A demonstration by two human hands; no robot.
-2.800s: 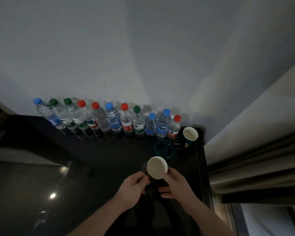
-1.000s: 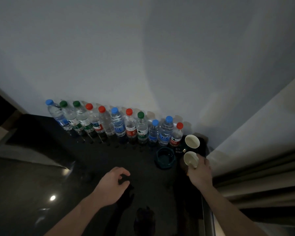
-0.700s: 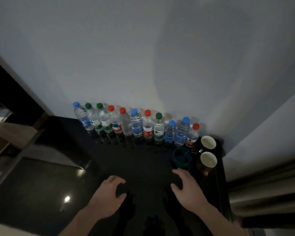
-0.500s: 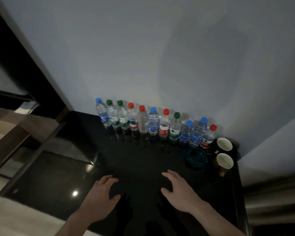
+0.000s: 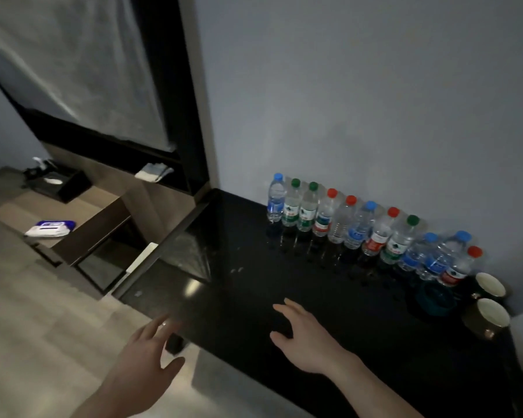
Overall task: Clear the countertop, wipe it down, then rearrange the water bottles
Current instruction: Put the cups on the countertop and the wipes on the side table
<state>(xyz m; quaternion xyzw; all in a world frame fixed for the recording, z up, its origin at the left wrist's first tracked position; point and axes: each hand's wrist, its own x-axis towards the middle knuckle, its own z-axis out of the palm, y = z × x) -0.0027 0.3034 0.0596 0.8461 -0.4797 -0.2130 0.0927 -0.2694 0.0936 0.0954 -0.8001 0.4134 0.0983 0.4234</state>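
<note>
Both hands are empty with fingers loosely spread: the left hand (image 5: 147, 352) at the near edge of the glossy black tabletop (image 5: 239, 285), the right hand (image 5: 302, 336) over it. Beyond the right hand, a row of clear plastic water bottles (image 5: 366, 229) lines the wall; two white-lined cups (image 5: 492, 300) stand further right.

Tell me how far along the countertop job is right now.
Done: the two mugs and teal dish sit in the right corner beside the bottles. In hand: nothing; left hand and right hand are empty. Left: wiping the smudged countertop, probably with the wipes pack, then rearranging bottles.
</note>
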